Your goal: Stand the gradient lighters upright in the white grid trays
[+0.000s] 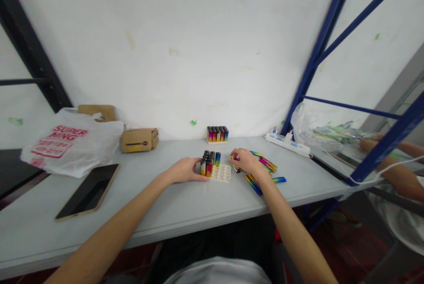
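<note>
A white tray (224, 172) with round holes lies on the table, its left part filled with upright shiny tubes (208, 168) in gradient colours with dark tops, which look like lighters. Around the tray's left end curve the thumb and fingers of my left hand (184, 170), gripping it beside the standing tubes. My right hand (247, 160) is right of the tray, fingertips pinched on a coloured tube (234, 159), which they partly hide. More loose tubes (254, 184) lie on their sides under and around that hand.
Behind, a second tray of upright tubes (217, 134) stands near the wall. At left are a tablet (89, 191), a white plastic bag (74, 140) and a cardboard box (139, 140). At right, a power strip (287, 143) lies near blue rack posts (318, 50). Another person's arm (394, 164) shows far right.
</note>
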A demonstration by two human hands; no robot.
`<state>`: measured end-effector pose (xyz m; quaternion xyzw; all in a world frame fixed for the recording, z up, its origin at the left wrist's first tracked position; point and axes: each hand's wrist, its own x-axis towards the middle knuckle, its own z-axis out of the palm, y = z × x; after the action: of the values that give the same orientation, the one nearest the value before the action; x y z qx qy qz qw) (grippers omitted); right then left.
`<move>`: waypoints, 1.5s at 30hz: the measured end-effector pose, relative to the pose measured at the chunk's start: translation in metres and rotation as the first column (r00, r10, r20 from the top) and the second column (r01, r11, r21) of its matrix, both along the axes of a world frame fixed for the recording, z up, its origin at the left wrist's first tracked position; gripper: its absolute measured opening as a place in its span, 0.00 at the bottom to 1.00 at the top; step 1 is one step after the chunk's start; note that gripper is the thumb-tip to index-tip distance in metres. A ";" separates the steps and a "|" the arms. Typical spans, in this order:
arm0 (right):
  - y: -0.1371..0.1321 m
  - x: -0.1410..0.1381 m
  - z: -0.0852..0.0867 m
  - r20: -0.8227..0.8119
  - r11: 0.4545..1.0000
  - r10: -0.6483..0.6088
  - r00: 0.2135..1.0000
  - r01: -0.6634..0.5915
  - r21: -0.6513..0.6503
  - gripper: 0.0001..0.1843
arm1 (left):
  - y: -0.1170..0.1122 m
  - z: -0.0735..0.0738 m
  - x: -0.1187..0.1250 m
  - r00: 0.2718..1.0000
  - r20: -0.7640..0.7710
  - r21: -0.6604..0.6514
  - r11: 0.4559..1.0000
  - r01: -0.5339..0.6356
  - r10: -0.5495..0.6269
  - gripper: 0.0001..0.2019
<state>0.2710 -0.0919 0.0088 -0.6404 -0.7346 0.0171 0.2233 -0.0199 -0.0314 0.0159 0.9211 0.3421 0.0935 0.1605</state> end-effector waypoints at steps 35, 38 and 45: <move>0.008 -0.013 0.011 -0.842 0.988 0.150 0.518 -0.098 0.116 0.31 | -0.003 0.006 0.001 1.000 0.002 -0.004 1.000 0.002 -0.001 0.36; 0.005 -0.020 0.012 -0.904 0.959 0.175 0.390 -0.275 0.067 0.29 | -0.002 0.003 0.000 1.000 0.007 -0.008 1.000 0.005 -0.005 0.35; 0.007 -0.024 0.007 -0.766 0.992 0.127 0.630 -0.076 0.102 0.27 | -0.001 0.001 0.000 1.000 0.009 0.004 1.000 0.003 -0.003 0.36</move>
<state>0.2474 -0.0845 0.0161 -0.5225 -0.6042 0.2792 0.5329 -0.0199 -0.0323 0.0168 0.9216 0.3397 0.0979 0.1604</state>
